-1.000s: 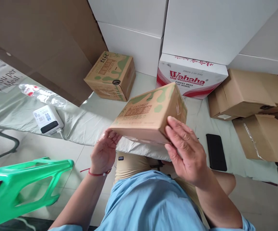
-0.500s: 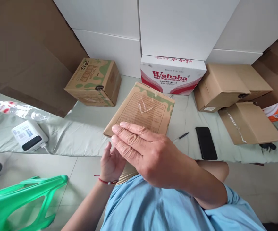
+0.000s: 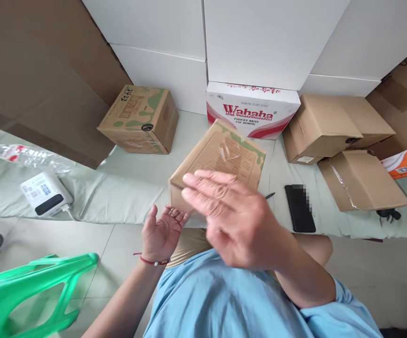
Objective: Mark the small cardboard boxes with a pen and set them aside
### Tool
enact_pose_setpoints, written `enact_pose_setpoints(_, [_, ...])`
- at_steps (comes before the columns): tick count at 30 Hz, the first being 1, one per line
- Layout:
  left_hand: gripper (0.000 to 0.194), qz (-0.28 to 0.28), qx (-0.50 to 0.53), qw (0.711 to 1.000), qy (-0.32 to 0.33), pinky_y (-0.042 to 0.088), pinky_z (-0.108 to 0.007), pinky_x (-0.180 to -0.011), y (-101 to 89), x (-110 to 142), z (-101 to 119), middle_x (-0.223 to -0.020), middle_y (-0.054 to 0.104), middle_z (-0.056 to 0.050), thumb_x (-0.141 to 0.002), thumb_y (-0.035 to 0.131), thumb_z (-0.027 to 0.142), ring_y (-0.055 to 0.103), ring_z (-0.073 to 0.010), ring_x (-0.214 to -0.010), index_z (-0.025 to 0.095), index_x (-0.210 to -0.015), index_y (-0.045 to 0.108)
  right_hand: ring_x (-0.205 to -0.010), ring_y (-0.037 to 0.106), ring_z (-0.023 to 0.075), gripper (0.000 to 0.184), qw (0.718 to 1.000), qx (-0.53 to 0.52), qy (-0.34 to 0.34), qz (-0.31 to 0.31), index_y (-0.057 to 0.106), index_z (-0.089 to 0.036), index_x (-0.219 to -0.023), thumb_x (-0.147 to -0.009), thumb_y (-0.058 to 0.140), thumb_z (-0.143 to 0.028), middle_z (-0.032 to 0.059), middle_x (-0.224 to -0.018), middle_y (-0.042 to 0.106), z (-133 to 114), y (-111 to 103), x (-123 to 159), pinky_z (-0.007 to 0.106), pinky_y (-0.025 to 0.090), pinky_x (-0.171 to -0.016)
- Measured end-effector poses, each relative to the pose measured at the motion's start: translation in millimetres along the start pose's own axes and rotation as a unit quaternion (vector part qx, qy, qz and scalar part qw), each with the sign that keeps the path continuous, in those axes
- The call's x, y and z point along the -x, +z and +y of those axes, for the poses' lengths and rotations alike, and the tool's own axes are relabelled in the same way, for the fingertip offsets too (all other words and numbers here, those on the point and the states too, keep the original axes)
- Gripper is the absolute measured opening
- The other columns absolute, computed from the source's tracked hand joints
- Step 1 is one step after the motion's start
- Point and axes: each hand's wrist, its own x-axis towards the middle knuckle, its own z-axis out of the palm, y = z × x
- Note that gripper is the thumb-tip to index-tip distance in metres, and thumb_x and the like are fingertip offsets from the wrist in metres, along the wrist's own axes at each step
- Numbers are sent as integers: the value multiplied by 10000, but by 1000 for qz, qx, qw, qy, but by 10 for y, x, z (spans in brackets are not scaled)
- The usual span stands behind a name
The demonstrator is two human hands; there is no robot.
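Note:
A small brown carton with green print [image 3: 224,157] lies in front of me with its taped face up, resting at the near edge of the pale green sheet [image 3: 126,188]. My left hand [image 3: 161,232] touches the carton's near lower corner with fingers curled up against it. My right hand [image 3: 231,218] hovers above the carton's near side, fingers stretched out and blurred by motion, holding nothing.
A second green-print carton [image 3: 138,119] sits at the back left, a Wahaha box [image 3: 252,110] behind, open brown cartons [image 3: 333,126] to the right. A phone [image 3: 300,206] and pen [image 3: 270,195] lie right of the carton. A power bank [image 3: 45,193], bottle [image 3: 30,157] and green stool [image 3: 30,291] are left.
The carton was held tilted in both hands, then turned taped face up and lowered. My right hand let go and now hovers over it, shifting right.

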Motion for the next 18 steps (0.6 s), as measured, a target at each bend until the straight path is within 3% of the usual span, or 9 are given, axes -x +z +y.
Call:
enact_pose_setpoints(4, [500, -19, -10, 995, 101, 648, -277, -763, 85, 19, 153, -797, 691, -26, -767, 832, 639, 695, -160, -745, 179, -932, 728, -1536, 547, 300, 490, 979, -163, 114, 48, 673, -243, -1480, -1009, 538, -263, 56, -1588, 646, 273, -280, 49, 581, 419, -1316])
enact_pose_setpoints(9, [574, -43, -72, 968, 236, 642, -266, -814, 280, 85, 460, -934, 780, -78, -748, 828, 697, 722, -182, -861, 173, -981, 797, -1638, 393, 336, 589, 874, -357, 308, 120, 664, -335, -1499, -950, 659, -548, -39, -1689, 534, 584, -272, 159, 553, 342, -1351])
enact_pose_setpoints(14, [521, -48, -160, 932, 320, 655, -398, -951, 486, 226, 676, -1062, 837, -68, -796, 793, 693, 764, -270, -1023, 219, -1010, 838, -1663, 337, 349, 653, 779, -420, 444, 144, 726, -281, -1419, -848, 781, -593, 26, -1752, 440, 673, -165, 297, 528, 338, -1338])
enact_pose_setpoints(18, [523, -62, -189, 915, 352, 625, -436, -1047, 579, 303, 755, -1184, 844, -70, -807, 771, 712, 755, -313, -1169, 239, -1019, 842, -1558, 515, 353, 616, 719, -428, 529, 145, 776, -244, -1322, -805, 839, -573, 96, -1609, 624, 673, -118, 386, 525, 420, -1285])
